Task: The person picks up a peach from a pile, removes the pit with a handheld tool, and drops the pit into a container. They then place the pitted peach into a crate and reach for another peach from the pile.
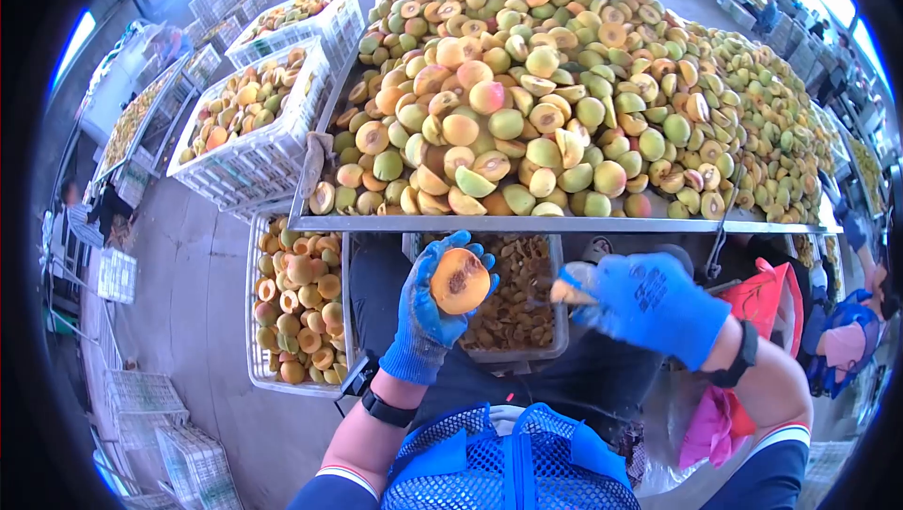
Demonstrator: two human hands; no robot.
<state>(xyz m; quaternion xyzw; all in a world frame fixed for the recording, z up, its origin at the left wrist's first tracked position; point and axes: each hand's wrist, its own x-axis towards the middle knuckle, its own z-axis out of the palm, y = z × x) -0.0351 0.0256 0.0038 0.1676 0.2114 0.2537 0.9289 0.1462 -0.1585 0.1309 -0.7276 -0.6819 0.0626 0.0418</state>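
My left hand [421,326], in a blue knit glove, cups a peach half [460,280]. Its cut face is turned up toward me, with a ragged brown patch in the middle. To the right, my right hand [649,303], also gloved in blue, is closed around a small tool with a tan handle [572,286]; motion blur hides its working end. The two hands are apart. Below and between them, a crate of brown pits and scraps [513,308] sits near my knees. Just beyond, a metal-edged table [564,224] carries a big heap of halved peaches [527,115].
At lower left stands a white crate of peach halves [301,308]. Two more filled crates, a nearer one [249,124] and a farther one [296,25], stand left of the table. A red bag [776,298] and a pink bag [710,425] lie at right. Another person [847,341] sits at far right.
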